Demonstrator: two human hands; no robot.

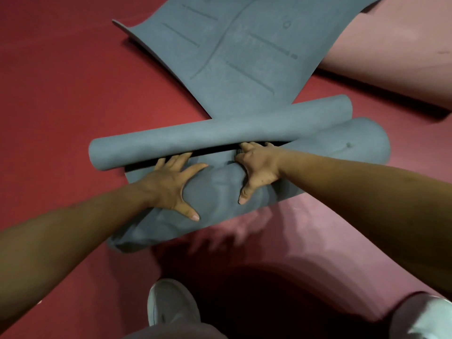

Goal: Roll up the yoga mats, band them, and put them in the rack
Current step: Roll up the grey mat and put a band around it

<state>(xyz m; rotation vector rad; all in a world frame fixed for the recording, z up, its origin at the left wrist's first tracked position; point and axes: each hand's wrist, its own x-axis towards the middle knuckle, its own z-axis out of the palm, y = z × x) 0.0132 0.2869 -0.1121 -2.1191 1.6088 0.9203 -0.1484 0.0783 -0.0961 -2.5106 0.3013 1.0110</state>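
- Grey yoga mat [239,69], mid-roll: my left hand [171,184] lies spread on the lumpy near roll [217,194], its fingers [177,161] straight and pressing, the tips reaching into the dark seam.
- My right hand [259,170] sits just beside it, its fingers [247,149] hooked into the same seam and gripping the roll, with the thumb braced down the near side.
- Across the seam a tighter tube [208,135] of the same mat touches the near roll and lies at a slight angle to it.
- Beyond the tube the rest of the grey mat runs away unrolled, one far corner curling up off the red floor [61,94].
- A pink mat [318,241] lies flat under the near end of the roll; more pink shows at upper right, and I cannot tell whether it is the same mat.
- Two pale shoes [171,302] stand at the bottom edge.
- My read: rolling of the first mat is partway and untidy, with creases in the near roll. No band and no rack are in view, so tightening, banding, racking and the pink mat all remain.
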